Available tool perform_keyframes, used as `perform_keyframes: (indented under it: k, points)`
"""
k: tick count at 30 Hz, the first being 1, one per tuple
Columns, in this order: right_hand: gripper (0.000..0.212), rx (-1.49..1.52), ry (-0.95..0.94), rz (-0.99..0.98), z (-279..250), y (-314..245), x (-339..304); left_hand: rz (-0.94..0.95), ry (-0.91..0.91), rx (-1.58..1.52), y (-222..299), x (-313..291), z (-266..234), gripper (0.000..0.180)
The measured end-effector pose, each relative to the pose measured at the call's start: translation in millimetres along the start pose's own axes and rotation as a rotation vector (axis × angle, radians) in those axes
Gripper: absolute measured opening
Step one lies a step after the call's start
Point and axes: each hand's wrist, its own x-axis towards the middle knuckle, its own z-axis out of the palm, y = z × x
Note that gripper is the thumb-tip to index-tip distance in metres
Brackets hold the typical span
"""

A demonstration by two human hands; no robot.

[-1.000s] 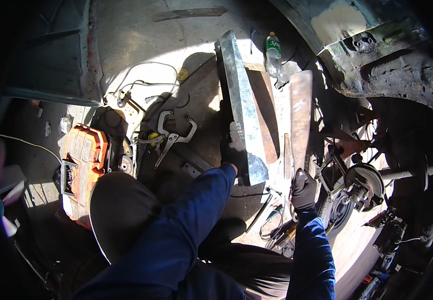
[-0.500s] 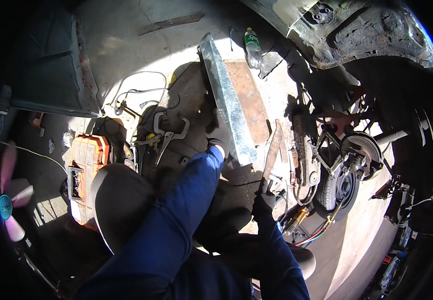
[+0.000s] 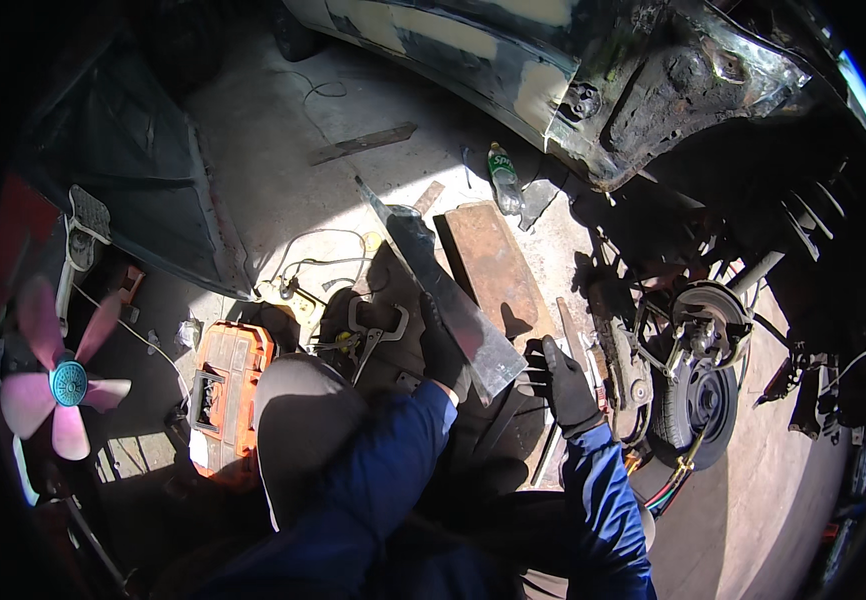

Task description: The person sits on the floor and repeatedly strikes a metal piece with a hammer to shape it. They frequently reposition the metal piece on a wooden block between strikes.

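Observation:
My left hand (image 3: pixel 441 348), in a dark glove, grips the near left edge of a long bent strip of shiny sheet metal (image 3: pixel 453 300). The strip is tilted, its narrow far end pointing up and left. My right hand (image 3: pixel 571 388), also gloved, is open beside the strip's near right end, fingers spread and apart from the metal. Beneath and right of the strip lies a rusty flat metal block (image 3: pixel 498 255), with the hand's shadow on it. A dark flat bar (image 3: pixel 496 428) lies below the strip's near end.
Left of my knee stands an orange toolbox (image 3: pixel 231 395), near a pink-bladed fan (image 3: pixel 68 382). Locking clamps (image 3: pixel 378 335) and cables lie ahead of it. A green-labelled bottle (image 3: pixel 504 185) stands beyond the block. At right are a wheel (image 3: pixel 698 410) and a hub assembly (image 3: pixel 708 325) under a car body (image 3: pixel 673 90).
My right hand has let go of the flat bar and opened next to the sheet metal. The strip has turned and tilted in my left hand. The view has shifted too.

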Motion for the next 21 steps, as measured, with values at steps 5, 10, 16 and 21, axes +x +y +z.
perform_keyframes:
  k: [5, 10, 16, 21]
  points:
    - [0.065, -0.268, -0.303, 0.015, 53.7, -111.8, -55.5, 0.228, 0.521, 0.532, -18.3, -13.3, 81.5, 0.052]
    - [0.023, -0.253, -0.181, -0.103, 83.7, -84.6, -42.4, 0.118, 0.513, 1.073, -24.0, -6.4, 73.1, 0.040]
    - [0.020, -0.425, 0.124, -0.260, 58.1, -44.0, -10.7, -0.182, 0.597, 0.601, -35.8, -29.9, 44.8, 0.035]
    - [0.027, 0.003, 0.048, -0.212, 46.2, -23.1, -18.2, -0.080, 0.903, 0.482, -0.6, -22.2, 20.7, 0.076]
